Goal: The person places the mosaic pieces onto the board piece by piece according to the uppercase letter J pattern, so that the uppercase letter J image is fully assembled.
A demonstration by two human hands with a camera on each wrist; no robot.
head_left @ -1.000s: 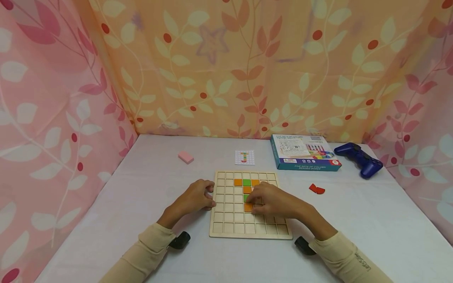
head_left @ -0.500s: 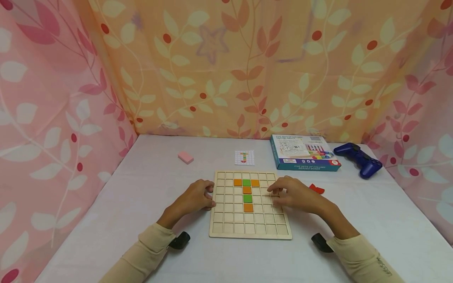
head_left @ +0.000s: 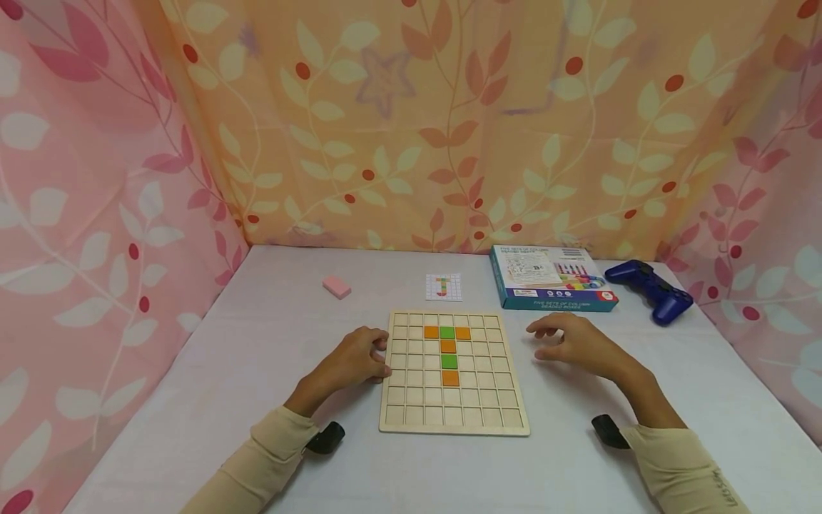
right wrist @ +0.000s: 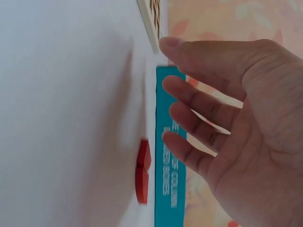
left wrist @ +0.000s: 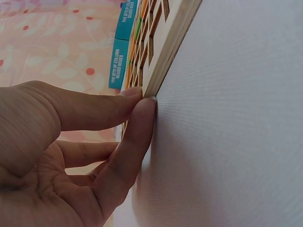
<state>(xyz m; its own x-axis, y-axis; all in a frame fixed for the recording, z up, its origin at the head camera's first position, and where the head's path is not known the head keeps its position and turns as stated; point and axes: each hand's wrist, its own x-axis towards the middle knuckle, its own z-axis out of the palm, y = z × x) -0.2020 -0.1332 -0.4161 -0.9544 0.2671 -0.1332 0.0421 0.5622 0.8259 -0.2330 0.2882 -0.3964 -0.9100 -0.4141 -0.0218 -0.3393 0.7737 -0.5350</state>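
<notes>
A wooden grid board [head_left: 417,396] lies on the white table, with orange and green square tiles [head_left: 447,346] set in its squares in a T shape. At its left edge my left hand [head_left: 352,358] grips the board with thumb and finger, as the left wrist view also shows. My right hand [head_left: 581,346] hovers right of the board, fingers loosely bent and apart, holding nothing. Below its fingertips in the right wrist view lie two small red pieces [right wrist: 142,184] on the table; the hand hides them in the head view.
A small pattern card [head_left: 443,287] lies behind the board, with a pink block [head_left: 337,287] to its left. At the back right are a teal-edged box [head_left: 555,278] and a blue game controller [head_left: 648,289]. Patterned curtains [head_left: 411,143] surround the table.
My right hand has left the orange tile low in the column and moved right, off the board, to above the red pieces. My left hand has stayed at the board's edge.
</notes>
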